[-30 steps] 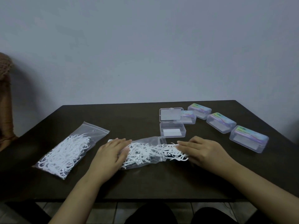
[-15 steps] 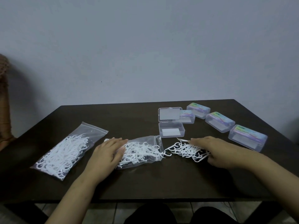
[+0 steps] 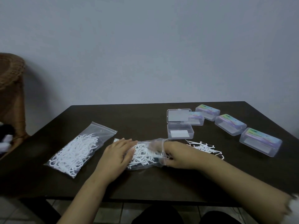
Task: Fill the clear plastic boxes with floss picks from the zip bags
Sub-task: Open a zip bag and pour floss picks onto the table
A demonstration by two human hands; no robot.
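Nearest, left hand (image 3: 119, 155) pressing flat, fingers straight, on open bag (image 3: 142, 155). Right hand (image 3: 176, 155) reaching into its mouth, fingers hidden, grip unknowable. Risk: tangled picks (image 3: 205, 147) dragging out, scattering, bag slipping. Beyond, open box (image 3: 180, 131) waiting empty; second bag (image 3: 80, 148) lying left.

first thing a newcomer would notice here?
Both hands at the centre: the right hand is pushed into the mouth of the open zip bag, while the left hand lies flat on it. A loose pile of floss picks lies right of the bag, before the open box. A second, full bag lies far left.
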